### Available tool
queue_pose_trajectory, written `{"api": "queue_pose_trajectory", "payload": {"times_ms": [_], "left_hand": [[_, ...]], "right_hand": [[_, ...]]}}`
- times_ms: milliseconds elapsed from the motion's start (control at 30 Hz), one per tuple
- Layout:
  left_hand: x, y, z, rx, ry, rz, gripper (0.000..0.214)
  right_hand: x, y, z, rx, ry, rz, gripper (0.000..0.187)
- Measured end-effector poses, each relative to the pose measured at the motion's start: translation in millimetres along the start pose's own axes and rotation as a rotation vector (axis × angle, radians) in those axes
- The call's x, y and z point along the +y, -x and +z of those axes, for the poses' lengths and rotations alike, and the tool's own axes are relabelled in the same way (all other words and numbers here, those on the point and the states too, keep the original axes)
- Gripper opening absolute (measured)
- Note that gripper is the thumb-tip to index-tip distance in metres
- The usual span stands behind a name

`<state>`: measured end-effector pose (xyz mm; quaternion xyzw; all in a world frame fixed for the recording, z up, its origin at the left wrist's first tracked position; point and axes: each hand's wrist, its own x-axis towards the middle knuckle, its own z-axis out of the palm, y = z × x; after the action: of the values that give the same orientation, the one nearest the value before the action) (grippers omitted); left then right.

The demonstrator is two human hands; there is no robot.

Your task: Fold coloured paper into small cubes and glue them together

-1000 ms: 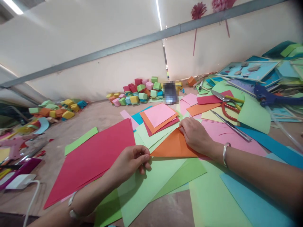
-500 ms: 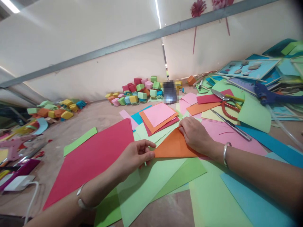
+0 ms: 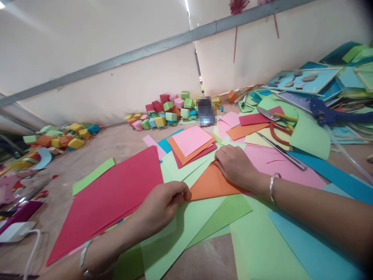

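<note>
From where I stand, no lettering, label, brand, number or sign can be read anywhere on the worktop or the wall behind it.
</note>
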<state>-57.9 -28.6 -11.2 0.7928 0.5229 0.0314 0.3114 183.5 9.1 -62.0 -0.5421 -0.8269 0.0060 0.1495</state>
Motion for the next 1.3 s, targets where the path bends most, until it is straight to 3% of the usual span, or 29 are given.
{"api": "queue_pose_trajectory", "payload": {"times_ms": [167,300,367,500,600,800,1000,1167,1267,1300], "left_hand": [[1.8,13.6,3.9,0.013,-0.295,0.045,0.033],[12.7,16.2,21.1,0.225,-0.633,0.334,0.039],[17.9,9.0,29.7,0.231,-0.725,0.443,0.054],[24.5,-7.1,37.3,0.076,-0.916,0.331,0.068],[26.1,-7.0,37.1,0.060,-1.016,0.249,0.074],[13.1,10.2,36.8,0.126,-1.111,0.290,0.074],[-3.9,33.7,37.6,0.266,-1.276,0.433,0.066],[9.0,53.4,30.2,0.283,-1.331,0.369,0.046],[25.5,35.2,29.6,0.364,-1.252,0.360,0.052],[31.3,23.6,30.9,0.337,-1.209,0.355,0.056]], "right_hand": [[2.0,0.5,2.2,0.016,0.003,-0.019,0.012],[2.4,0.3,3.4,0.032,0.016,-0.028,0.012],[2.1,0.2,3.4,0.038,0.021,-0.031,0.012],[0.8,0.5,2.3,0.034,0.027,-0.032,0.012],[0.2,0.9,2.0,0.032,0.024,-0.034,0.012],[1.6,0.7,3.8,0.031,0.026,-0.038,0.011],[1.9,0.2,5.9,0.042,0.038,-0.047,0.011],[0.6,-0.9,5.3,0.038,0.049,-0.043,0.011],[-0.2,-1.4,3.6,0.030,0.051,-0.051,0.011],[-0.3,-1.4,3.1,0.033,0.054,-0.050,0.011]]}}
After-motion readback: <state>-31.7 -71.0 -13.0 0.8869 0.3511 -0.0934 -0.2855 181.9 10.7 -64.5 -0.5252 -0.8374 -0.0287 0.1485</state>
